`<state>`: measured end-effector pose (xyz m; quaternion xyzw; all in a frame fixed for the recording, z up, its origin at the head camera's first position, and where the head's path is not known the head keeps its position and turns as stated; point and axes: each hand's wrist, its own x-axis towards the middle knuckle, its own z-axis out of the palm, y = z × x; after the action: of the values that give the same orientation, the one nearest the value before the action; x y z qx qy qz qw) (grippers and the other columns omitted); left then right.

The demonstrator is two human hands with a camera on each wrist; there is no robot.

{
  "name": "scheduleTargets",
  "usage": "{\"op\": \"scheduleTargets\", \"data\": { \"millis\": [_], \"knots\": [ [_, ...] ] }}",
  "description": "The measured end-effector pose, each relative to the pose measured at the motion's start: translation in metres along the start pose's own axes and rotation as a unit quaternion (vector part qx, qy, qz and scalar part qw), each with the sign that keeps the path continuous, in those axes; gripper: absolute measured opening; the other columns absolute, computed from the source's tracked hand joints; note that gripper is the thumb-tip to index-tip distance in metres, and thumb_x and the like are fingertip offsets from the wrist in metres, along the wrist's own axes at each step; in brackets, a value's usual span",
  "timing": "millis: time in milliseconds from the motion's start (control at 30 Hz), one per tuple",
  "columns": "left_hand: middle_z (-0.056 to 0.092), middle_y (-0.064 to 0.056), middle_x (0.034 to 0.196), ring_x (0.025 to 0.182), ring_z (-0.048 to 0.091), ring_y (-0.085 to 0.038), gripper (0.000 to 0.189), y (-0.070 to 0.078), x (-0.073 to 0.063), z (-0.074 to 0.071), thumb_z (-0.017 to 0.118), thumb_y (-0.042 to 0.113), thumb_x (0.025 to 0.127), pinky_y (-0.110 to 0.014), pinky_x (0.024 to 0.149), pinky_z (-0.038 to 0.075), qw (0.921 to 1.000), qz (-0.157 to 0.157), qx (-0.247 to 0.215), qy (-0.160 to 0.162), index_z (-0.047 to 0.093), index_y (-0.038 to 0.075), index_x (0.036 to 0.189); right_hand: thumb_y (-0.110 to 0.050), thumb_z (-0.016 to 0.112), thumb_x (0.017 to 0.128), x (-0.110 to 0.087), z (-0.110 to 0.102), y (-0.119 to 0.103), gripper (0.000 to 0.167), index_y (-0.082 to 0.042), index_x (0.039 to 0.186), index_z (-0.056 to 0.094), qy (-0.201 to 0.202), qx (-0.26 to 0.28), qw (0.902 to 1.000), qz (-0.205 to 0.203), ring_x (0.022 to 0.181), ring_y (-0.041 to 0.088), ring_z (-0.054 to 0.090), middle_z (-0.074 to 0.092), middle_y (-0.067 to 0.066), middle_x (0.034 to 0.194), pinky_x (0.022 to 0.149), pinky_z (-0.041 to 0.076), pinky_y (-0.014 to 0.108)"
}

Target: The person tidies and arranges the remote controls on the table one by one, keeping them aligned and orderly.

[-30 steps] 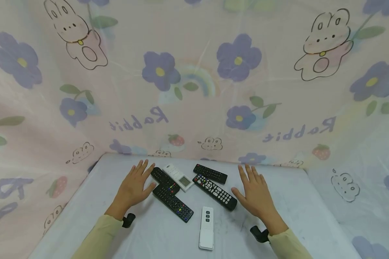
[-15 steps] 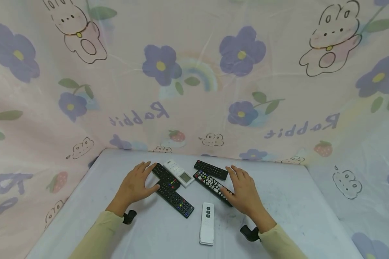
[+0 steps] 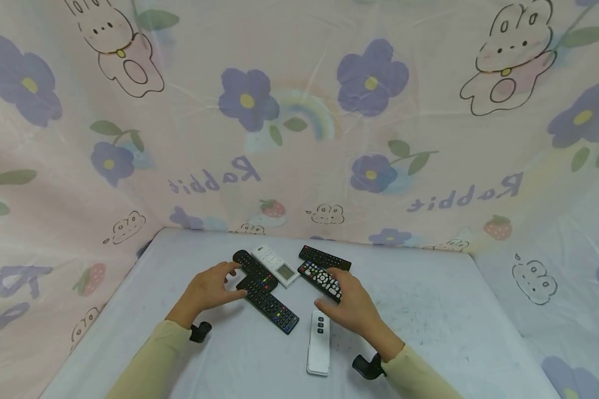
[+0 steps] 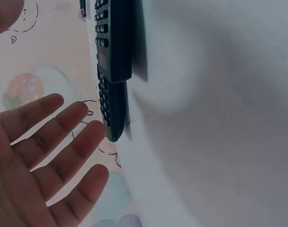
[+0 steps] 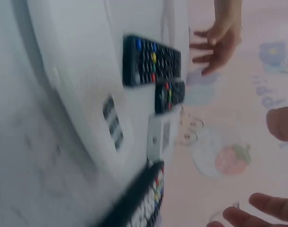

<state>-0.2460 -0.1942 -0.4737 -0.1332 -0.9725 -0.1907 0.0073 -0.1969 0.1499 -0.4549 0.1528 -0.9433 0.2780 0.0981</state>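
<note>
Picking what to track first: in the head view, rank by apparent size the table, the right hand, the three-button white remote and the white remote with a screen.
1. Table
2. Right hand
3. Three-button white remote and white remote with a screen: too alike to rank; the first lies nearer the camera.

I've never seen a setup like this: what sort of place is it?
Probably a makeshift indoor booth; the wider room is hidden. A pale pink hanging sheet printed with rabbits and purple flowers backs and flanks a white-covered table, where a long white plastic three-button remote control lies.
</note>
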Motion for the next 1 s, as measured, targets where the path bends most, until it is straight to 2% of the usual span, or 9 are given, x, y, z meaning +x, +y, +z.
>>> {"op": "scheduleTargets", "data": {
  "millis": [100,267,400,600,1000],
  "knots": [
    [0.065,0.000,0.113,0.094,0.063,-0.018,0.071,-0.001,0.001,0.002,0.074,0.052,0.075,-0.035,0.069,0.050,0.9999,0.001,-0.007,-0.009,0.054,0.015,0.133,-0.041,0.078,0.076,-0.002,0.009,-0.007,0.071,-0.008,0.134,0.052,-0.026,0.030,0.9992,0.004,0.112,0.027,0.060,0.060,0.010,0.126,0.091,0.052,0.045],
    [0.064,0.000,0.116,0.095,0.062,-0.018,0.073,-0.004,0.006,0.005,0.076,0.052,0.072,-0.036,0.071,0.050,0.9996,-0.009,-0.013,-0.025,0.054,0.018,0.133,-0.041,0.079,0.076,-0.004,0.026,-0.016,0.067,-0.009,0.130,0.054,-0.070,0.047,0.9963,-0.019,0.101,0.025,0.064,0.063,0.010,0.119,0.077,0.054,0.037],
    [0.065,0.000,0.117,0.097,0.062,-0.018,0.073,-0.007,0.009,0.007,0.077,0.050,0.071,-0.037,0.075,0.051,0.9985,-0.013,-0.039,-0.037,0.055,0.019,0.133,-0.043,0.078,0.075,-0.005,0.036,-0.020,0.068,-0.009,0.130,0.056,-0.098,0.046,0.9936,-0.031,0.101,0.026,0.064,0.063,0.010,0.121,0.078,0.053,0.035],
    [0.065,0.000,0.115,0.091,0.059,-0.016,0.069,-0.010,0.011,0.011,0.081,0.043,0.068,-0.034,0.075,0.049,0.9950,-0.023,-0.078,-0.058,0.058,0.020,0.129,-0.041,0.080,0.073,-0.008,0.047,-0.024,0.067,-0.006,0.126,0.059,-0.127,0.049,0.9902,-0.033,0.095,0.024,0.062,0.064,0.010,0.113,0.075,0.052,0.032],
    [0.065,0.001,0.107,0.079,0.054,-0.012,0.068,-0.012,0.018,0.016,0.084,0.039,0.066,-0.030,0.066,0.045,0.9931,-0.026,-0.087,-0.075,0.060,0.024,0.127,-0.033,0.084,0.067,-0.006,0.063,-0.030,0.065,-0.004,0.120,0.061,-0.158,0.032,0.9868,-0.016,0.089,0.020,0.061,0.064,0.010,0.105,0.072,0.051,0.030]
  ]
}}
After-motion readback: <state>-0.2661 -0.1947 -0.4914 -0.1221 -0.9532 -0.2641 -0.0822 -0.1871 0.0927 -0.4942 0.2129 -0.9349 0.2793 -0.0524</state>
